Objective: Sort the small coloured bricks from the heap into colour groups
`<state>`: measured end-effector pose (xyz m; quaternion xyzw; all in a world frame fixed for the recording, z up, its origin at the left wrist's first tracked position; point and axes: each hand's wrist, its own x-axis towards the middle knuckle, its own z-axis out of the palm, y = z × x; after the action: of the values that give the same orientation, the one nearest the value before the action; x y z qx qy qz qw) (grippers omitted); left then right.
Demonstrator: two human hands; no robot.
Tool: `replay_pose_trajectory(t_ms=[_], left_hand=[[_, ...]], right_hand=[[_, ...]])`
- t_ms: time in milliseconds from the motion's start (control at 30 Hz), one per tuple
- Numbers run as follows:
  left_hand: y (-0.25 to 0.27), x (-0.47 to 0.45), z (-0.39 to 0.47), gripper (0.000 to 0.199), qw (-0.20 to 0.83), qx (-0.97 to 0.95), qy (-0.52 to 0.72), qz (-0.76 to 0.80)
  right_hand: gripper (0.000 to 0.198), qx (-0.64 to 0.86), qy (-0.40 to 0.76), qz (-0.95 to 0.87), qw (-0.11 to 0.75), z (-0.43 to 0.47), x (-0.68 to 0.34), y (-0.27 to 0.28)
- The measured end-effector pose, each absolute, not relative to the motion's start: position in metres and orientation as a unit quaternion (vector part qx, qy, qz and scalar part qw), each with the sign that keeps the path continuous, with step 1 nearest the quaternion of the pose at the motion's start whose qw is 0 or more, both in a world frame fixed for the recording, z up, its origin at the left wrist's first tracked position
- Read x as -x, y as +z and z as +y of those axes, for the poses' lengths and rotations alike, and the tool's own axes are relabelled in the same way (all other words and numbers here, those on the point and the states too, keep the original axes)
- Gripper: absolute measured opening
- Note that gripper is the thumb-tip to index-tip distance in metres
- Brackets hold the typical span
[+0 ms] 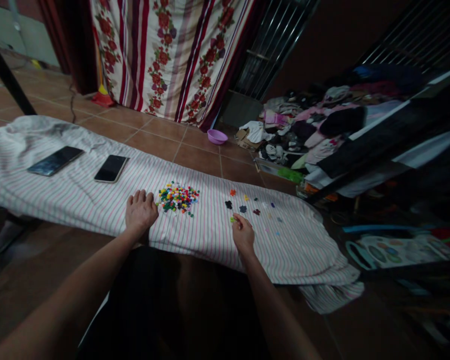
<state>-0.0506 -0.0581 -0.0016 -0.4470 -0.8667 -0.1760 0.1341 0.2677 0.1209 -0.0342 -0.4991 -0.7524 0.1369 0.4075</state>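
On the striped cloth, my left hand (141, 210) lies flat with its fingers stretched out, just left of a heap of small multicoloured beads (178, 197). My right hand (243, 234) is closed, thumb and fingertips together, beside a few lime-green beads (232, 219); whether anything is pinched in it is too small to tell. Beyond its fingertips lie small groups sorted by colour: orange beads (233, 192), black beads (228, 204), grey beads (243, 209), dark red beads (256, 212) and yellow beads (246, 198). Several fainter little groups continue to the right.
Two phones, a larger dark one (56, 160) and a smaller one (111, 168), rest on the striped cloth (195, 235) at left. Behind are a purple basin (217, 136), a red dustpan (103, 98) and a floral curtain (161, 55). Clothes (303, 120) are piled at right.
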Motion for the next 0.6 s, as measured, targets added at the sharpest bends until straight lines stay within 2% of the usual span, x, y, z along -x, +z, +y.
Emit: replay_pose_trajectory(t_ms=[233,433,600], left_hand=[[-0.003,0.052,-0.057,0.037,0.132,0.45,-0.184,-0.864],[-0.004,0.052,-0.057,0.036,0.135,0.449,-0.188,-0.863],[-0.006,0.053,-0.056,0.036,0.147,0.449,-0.187,-0.861]], right_hand=[[0.031,0.449,0.127,-0.764,0.445,0.107,-0.244,-0.02],[0.026,0.373,0.2,-0.825,0.375,0.076,-0.181,-0.013],[0.022,0.328,0.206,-0.864,0.32,0.056,-0.132,-0.011]])
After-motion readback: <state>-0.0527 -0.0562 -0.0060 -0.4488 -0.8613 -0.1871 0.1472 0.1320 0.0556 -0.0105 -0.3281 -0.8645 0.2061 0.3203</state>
